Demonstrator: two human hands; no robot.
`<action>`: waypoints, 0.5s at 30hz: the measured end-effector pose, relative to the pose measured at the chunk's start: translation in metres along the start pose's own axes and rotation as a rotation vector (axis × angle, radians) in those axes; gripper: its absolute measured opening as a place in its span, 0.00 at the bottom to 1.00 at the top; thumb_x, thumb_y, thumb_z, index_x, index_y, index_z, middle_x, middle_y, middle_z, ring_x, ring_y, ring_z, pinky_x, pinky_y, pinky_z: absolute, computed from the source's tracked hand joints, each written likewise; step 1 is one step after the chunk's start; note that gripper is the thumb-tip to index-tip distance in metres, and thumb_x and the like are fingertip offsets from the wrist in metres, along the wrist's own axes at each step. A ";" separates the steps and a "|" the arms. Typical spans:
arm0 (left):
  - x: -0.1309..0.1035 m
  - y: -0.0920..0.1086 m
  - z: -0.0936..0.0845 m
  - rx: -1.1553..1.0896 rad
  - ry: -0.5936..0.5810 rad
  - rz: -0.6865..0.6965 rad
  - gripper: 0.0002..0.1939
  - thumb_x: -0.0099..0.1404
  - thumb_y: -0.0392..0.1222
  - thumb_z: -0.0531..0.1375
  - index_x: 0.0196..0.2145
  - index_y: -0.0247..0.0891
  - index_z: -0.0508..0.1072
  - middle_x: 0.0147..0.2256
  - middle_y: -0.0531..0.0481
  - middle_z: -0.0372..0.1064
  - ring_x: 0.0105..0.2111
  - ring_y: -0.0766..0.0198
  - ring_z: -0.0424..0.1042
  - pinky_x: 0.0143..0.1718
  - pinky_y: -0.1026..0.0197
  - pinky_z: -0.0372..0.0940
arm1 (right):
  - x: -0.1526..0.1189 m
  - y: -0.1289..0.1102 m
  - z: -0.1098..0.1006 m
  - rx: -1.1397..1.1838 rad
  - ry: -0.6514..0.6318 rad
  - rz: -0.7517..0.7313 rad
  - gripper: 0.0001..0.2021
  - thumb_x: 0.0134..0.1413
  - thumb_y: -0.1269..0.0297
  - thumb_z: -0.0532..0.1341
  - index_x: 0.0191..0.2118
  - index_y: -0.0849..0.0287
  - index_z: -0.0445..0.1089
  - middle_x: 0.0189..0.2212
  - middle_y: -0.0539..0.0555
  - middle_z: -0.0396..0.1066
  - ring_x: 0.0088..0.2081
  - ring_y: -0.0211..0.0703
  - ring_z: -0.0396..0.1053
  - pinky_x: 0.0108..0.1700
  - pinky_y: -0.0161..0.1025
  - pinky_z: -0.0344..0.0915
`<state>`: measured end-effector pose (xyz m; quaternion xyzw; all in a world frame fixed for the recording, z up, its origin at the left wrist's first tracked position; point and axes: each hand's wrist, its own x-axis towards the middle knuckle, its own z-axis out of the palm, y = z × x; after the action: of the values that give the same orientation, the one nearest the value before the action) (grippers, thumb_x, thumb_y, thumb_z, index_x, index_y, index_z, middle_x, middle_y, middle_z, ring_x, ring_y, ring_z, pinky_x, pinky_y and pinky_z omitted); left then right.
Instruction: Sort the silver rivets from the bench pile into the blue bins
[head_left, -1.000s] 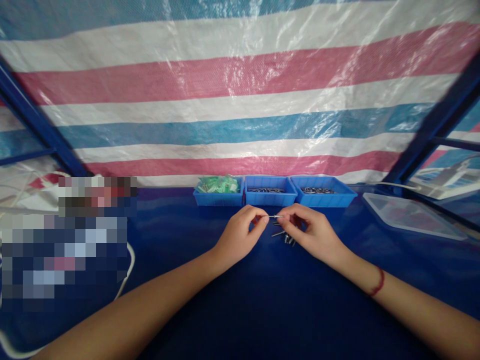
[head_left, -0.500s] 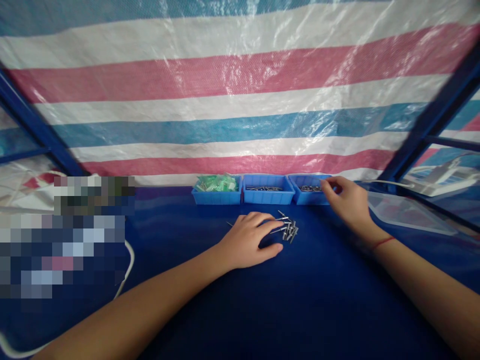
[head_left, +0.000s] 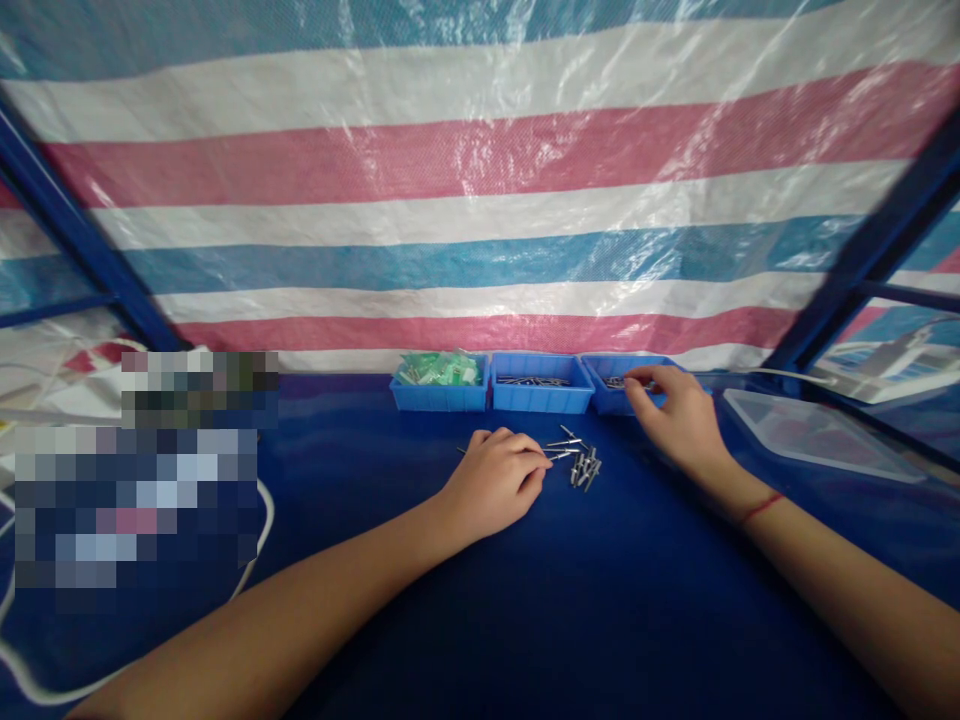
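My left hand lies on the blue tabletop with its fingers curled and the thumb drawn in. Its fingertips close at the end of a blind rivet. Right beside it, a small pile of silver blind rivets lies loose. My right hand is at the right blue bin, thumb and forefinger bent together over its front part. Small metal pieces show inside that bin, partly covered by the hand. Whatever the right fingertips pinch is too small to make out.
The middle blue bin holds thin metal rivets. Green plastic packets fill the left bin. A clear plastic lid lies at the right, a white cable at the left. A striped sheet hangs behind.
My left hand has gone from spread fingers to curled ones at the rivets. My right hand has shifted slightly left and down over the right bin. The view has moved a little.
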<state>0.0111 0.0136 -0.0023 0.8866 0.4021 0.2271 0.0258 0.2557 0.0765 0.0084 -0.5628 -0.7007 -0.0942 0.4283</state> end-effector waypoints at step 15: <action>0.002 0.000 -0.001 0.045 -0.001 -0.177 0.09 0.64 0.47 0.56 0.36 0.45 0.75 0.36 0.52 0.71 0.40 0.58 0.67 0.39 0.55 0.54 | -0.029 -0.053 0.007 0.272 -0.152 -0.319 0.04 0.55 0.69 0.56 0.35 0.58 0.68 0.32 0.54 0.71 0.35 0.44 0.68 0.40 0.43 0.64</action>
<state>0.0117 0.0152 -0.0006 0.8480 0.4840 0.2142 0.0263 0.2059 0.0413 0.0025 -0.3874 -0.8174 -0.0225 0.4259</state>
